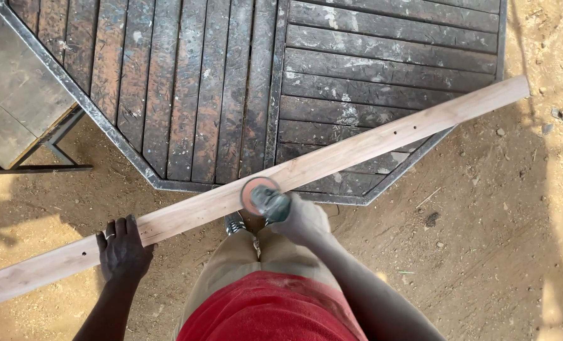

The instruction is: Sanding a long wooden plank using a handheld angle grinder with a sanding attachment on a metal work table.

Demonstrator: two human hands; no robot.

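A long pale wooden plank (370,142) lies slantwise across the near edge of a dark slatted table (231,82), its left end sticking out over the dirt. My left hand (124,249) grips the plank near that left end, fingers curled over its far edge. My right hand (297,218) holds a small grinder (269,202) whose round orange sanding disc (258,192) presses on the plank's middle and looks blurred. Small holes show in the plank near both ends. My legs in tan trousers and a red shirt fill the bottom centre.
The table has a metal frame rim (114,136) with angled corners. A grey bench or stool (16,95) on a metal frame stands at the left. Sandy ground (483,240) with small stones and twigs surrounds everything.
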